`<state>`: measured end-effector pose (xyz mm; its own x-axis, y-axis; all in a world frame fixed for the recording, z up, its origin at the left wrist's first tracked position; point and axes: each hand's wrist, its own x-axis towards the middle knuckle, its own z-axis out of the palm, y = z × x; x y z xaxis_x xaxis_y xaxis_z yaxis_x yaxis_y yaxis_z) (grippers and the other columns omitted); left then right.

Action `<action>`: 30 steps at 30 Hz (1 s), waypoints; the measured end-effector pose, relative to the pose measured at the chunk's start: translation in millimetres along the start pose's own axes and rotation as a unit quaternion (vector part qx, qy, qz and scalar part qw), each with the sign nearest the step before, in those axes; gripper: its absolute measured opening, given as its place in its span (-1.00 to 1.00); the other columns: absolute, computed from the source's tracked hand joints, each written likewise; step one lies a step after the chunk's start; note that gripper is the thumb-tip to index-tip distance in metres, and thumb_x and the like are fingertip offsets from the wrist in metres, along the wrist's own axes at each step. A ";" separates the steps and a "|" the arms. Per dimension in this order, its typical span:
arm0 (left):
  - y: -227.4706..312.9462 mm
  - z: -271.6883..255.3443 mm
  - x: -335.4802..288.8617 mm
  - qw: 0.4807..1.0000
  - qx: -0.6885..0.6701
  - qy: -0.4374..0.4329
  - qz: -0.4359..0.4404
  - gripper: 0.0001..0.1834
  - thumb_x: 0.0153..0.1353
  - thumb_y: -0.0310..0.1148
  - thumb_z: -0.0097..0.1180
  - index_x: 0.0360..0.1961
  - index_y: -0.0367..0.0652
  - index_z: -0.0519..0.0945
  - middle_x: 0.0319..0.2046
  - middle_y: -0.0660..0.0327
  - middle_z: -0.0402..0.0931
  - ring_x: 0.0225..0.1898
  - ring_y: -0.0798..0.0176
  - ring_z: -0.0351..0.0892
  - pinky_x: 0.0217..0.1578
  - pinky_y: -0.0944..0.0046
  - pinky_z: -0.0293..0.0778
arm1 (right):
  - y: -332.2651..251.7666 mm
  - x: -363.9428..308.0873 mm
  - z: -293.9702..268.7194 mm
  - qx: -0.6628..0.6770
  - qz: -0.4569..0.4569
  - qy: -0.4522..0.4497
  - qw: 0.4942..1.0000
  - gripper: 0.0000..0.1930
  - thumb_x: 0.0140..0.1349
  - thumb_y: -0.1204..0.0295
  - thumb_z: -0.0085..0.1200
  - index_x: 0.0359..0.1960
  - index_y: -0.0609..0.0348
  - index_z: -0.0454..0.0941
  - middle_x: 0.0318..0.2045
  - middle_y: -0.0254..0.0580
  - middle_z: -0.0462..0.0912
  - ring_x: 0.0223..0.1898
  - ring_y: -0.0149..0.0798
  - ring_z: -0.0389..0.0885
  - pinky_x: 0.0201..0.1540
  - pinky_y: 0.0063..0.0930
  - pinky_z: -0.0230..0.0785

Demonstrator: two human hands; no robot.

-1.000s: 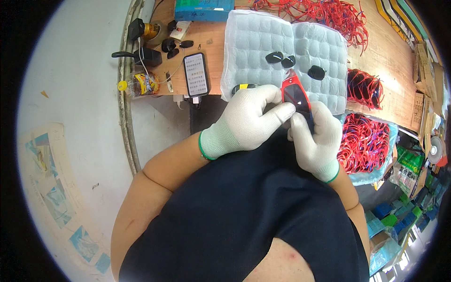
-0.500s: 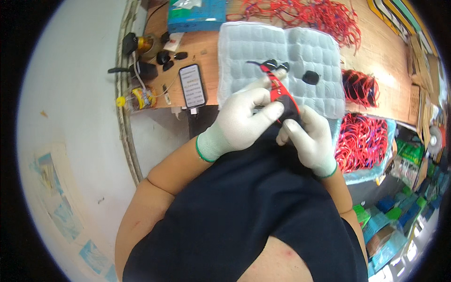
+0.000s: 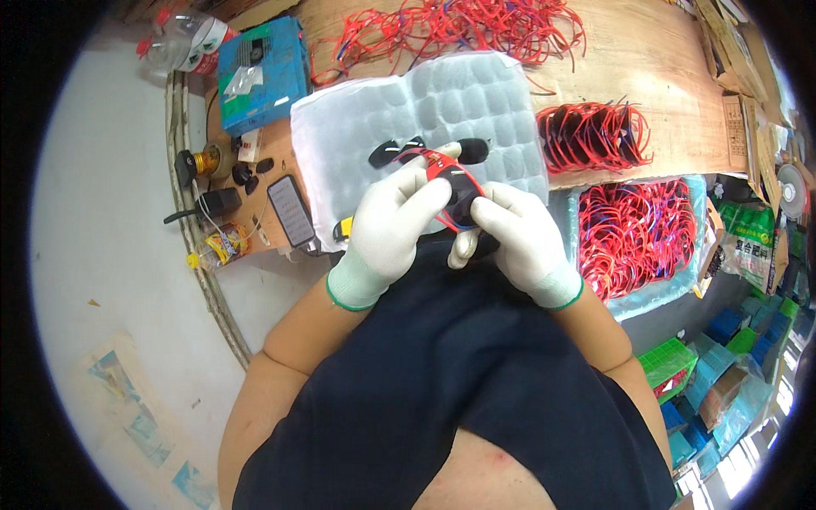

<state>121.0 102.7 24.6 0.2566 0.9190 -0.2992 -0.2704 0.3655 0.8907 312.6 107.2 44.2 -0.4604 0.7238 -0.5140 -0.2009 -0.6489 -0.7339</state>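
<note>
Both my hands wear white knit gloves and hold one pair of red-framed sunglasses [image 3: 460, 192] with dark lenses, just in front of a quilted white pad. My left hand [image 3: 389, 219] pinches the red frame between thumb and fingers on its left side. On the other side, the thumb and fingers of my right hand [image 3: 520, 229] close on the frame by a dark lens. My gloves hide part of the frame. Beyond them on the pad [image 3: 340, 127] lie a loose dark lens [image 3: 473, 150] at the right and another dark lens [image 3: 384, 154] at the left.
A phone [image 3: 291, 211] lies left of the pad, by a yellow and black object [image 3: 342, 229]. A blue box [image 3: 264, 75] stands at the back left. Red frames lie in a tangled heap [image 3: 459, 32], a row [image 3: 592, 138] and a lined bin [image 3: 636, 236] at the right.
The view has swung to the right. The sunglasses have turned in my hands, so more of a dark lens shows. Both hands still grip them. The yellow and black object has come into sight.
</note>
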 end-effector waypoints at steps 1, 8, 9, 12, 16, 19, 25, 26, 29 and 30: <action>3.6 3.5 4.6 0.998 0.061 -0.011 0.015 -0.61 0.45 -0.39 -0.03 0.14 -0.46 0.60 0.39 -0.10 0.36 0.43 0.06 0.33 0.44 0.08 0.16 | -4.5 1.6 -6.4 -0.035 -0.009 0.005 0.999 -0.69 0.50 0.28 -0.05 -0.23 0.32 0.56 -0.49 -0.21 0.67 -0.44 -0.37 0.63 -0.29 -0.45 0.48; -3.1 47.3 33.2 0.874 0.428 0.022 0.228 -0.86 0.22 -0.46 0.25 -0.26 -0.34 0.62 0.37 -0.46 0.26 0.46 -0.46 0.21 0.43 -0.13 0.13 | -19.3 10.8 -61.8 -0.185 -0.084 0.001 0.979 -0.66 0.50 0.28 -0.04 -0.38 0.27 0.58 -0.60 -0.26 0.61 -0.54 -0.45 0.54 -0.41 -0.47 0.39; -2.9 48.9 36.3 0.879 0.424 0.025 0.218 -0.85 0.22 -0.46 0.25 -0.24 -0.34 0.63 0.38 -0.46 0.25 0.46 -0.45 0.21 0.44 -0.12 0.13 | -19.2 13.3 -66.5 -0.181 -0.103 -0.012 0.978 -0.67 0.49 0.29 -0.03 -0.38 0.27 0.58 -0.59 -0.26 0.61 -0.53 -0.44 0.55 -0.41 -0.47 0.39; -9.6 54.7 57.6 0.916 0.360 -0.008 0.176 -0.80 0.24 -0.44 0.26 -0.16 -0.32 0.67 0.40 -0.43 0.24 0.45 -0.35 0.29 0.40 -0.05 0.22 | -21.1 13.5 -90.9 -0.174 -0.159 -0.017 0.972 -0.71 0.47 0.31 0.01 -0.36 0.25 0.60 -0.52 -0.30 0.65 -0.49 -0.48 0.56 -0.39 -0.48 0.40; -22.7 4.5 107.2 0.955 0.261 -0.076 0.116 -0.79 0.35 -0.26 0.20 -0.30 -0.19 0.70 0.00 -0.08 0.70 0.05 0.04 0.70 0.06 0.11 0.56 | -18.8 11.9 -136.8 -0.326 -0.355 0.028 0.876 -0.72 0.27 0.46 0.10 -0.61 0.14 0.37 -0.68 -0.05 0.33 -0.61 0.11 0.40 -0.50 -0.10 0.22; -7.2 -125.6 221.8 0.690 0.679 0.251 -0.025 -0.38 0.41 0.13 0.01 -0.37 -0.30 0.72 -0.45 0.00 0.69 -0.30 -0.11 0.70 -0.19 0.02 0.54 | -35.0 6.3 -185.3 -0.363 -0.420 0.130 0.822 -0.71 0.25 0.47 0.14 -0.64 0.12 0.41 -0.69 -0.10 0.37 -0.65 0.02 0.41 -0.55 -0.14 0.20; -75.1 -331.6 282.3 0.743 0.543 0.251 -0.299 -0.57 0.24 -0.08 0.17 -0.27 -0.32 0.73 -0.39 -0.03 0.68 -0.27 -0.05 0.71 -0.21 0.06 0.55 | -53.6 34.6 -362.8 -0.456 -0.222 0.443 0.740 -0.71 0.46 0.25 -0.03 -0.32 0.21 0.56 -0.52 0.15 0.56 -0.44 0.26 0.59 -0.35 0.04 0.41; -81.9 -330.1 285.3 0.744 0.536 0.270 -0.293 -0.63 0.20 -0.15 0.19 -0.24 -0.31 0.70 -0.37 -0.01 0.68 -0.29 0.00 0.70 -0.23 0.09 0.56 | -42.1 43.2 -391.9 -0.463 -0.182 0.432 0.752 -0.70 0.47 0.22 -0.05 -0.27 0.21 0.56 -0.45 0.19 0.59 -0.36 0.29 0.60 -0.28 0.06 0.42; -77.3 -282.5 298.7 0.802 0.462 0.295 -0.237 -0.72 0.12 -0.34 0.24 -0.18 -0.28 0.62 -0.35 0.08 0.65 -0.33 0.14 0.68 -0.28 0.20 0.59 | -5.1 53.8 -435.7 -0.511 -0.086 0.400 0.756 -0.64 0.48 0.13 -0.10 -0.12 0.20 0.57 -0.20 0.32 0.65 -0.07 0.37 0.60 0.00 0.09 0.43; -63.4 -258.9 298.0 0.831 0.411 0.298 -0.229 -0.74 0.12 -0.38 0.25 -0.18 -0.26 0.60 -0.38 0.12 0.63 -0.34 0.18 0.67 -0.30 0.24 0.59 | -2.2 51.8 -429.1 -0.504 -0.070 0.404 0.760 -0.63 0.48 0.14 -0.09 -0.10 0.21 0.57 -0.20 0.31 0.65 -0.07 0.37 0.60 -0.01 0.08 0.44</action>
<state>-25.7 391.6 -209.7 -0.4127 0.7109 -0.5695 0.5168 0.6976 0.4963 660.2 246.7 -171.4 0.2681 0.9412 -0.2055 0.7534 -0.3378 -0.5642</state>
